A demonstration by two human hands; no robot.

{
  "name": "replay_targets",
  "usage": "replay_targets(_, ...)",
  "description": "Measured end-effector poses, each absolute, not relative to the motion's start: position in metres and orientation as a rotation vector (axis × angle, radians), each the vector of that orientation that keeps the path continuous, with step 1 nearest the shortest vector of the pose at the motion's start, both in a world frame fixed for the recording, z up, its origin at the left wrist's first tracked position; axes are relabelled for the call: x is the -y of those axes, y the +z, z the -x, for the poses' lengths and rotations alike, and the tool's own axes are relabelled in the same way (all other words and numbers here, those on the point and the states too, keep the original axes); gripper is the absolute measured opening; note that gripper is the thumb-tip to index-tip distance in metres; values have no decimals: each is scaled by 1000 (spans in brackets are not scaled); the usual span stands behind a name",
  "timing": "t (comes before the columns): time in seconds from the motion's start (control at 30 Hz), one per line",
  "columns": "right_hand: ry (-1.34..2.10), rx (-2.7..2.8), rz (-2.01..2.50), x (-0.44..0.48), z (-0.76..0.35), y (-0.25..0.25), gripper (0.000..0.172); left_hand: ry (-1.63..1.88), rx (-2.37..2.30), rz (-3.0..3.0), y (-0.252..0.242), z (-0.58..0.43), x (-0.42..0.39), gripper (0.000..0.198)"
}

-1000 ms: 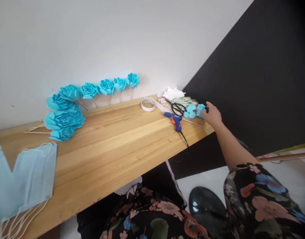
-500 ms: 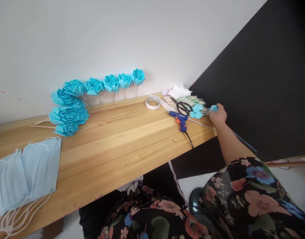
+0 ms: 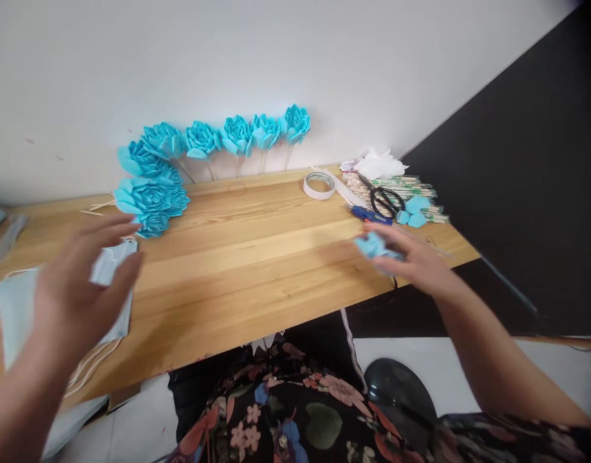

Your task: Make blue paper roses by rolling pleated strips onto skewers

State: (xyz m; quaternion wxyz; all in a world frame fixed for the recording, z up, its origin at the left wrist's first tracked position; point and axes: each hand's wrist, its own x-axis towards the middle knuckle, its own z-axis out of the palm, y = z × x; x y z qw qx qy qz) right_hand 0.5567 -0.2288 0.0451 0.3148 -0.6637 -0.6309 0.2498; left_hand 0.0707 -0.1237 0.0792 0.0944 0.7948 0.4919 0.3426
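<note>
My right hand (image 3: 413, 257) holds a small blue folded piece (image 3: 375, 245) above the right part of the wooden table (image 3: 256, 257). Fingers spread, my left hand (image 3: 78, 283) hovers over the pale blue face masks (image 3: 15, 305) at the table's left and holds nothing. Several finished blue flowers on sticks (image 3: 213, 138) lean against the white wall at the back.
At the back right lie a roll of tape (image 3: 319, 185), black scissors (image 3: 384, 199), a blue glue gun (image 3: 370, 215), a bundle of sticks (image 3: 401, 188), white scraps (image 3: 377, 164) and two more blue pieces (image 3: 413, 211). A black panel stands to the right.
My right hand has picked a blue piece from the pile at the back right and carried it toward me. My left hand has come into view over the masks. The view shifted right.
</note>
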Motion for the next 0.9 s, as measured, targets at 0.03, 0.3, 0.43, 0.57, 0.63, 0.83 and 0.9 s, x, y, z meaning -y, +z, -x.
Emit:
replay_targets(0.03,705,1849,1690,225,-532,42,63,1057,-1311,-2465,75,-86,121,27)
replay_targets(0.3,586,2388,1224,199,-423,30,80,796,-722,-2574,34,-173,116,29)
replay_targets(0.43,349,2198,1536,199,-481,41,61,804,-680,-2547,14,-174,118,29)
replay_targets(0.57,-112,1561,2103,195,-594,35,58,792,-608,-2539,6,-174,121,35)
replay_targets(0.63,-186,1337,2286,193,-639,25,72,759,-545,-2551,4,-176,122,37)
replay_targets(0.83,-168,1439,2547,180,-679,12,96,698,-474,-2558,-4,-183,125,37)
replay_targets(0.9,-96,1439,2594,174,-685,12,101,697,-475,-2540,-6,-183,125,36)
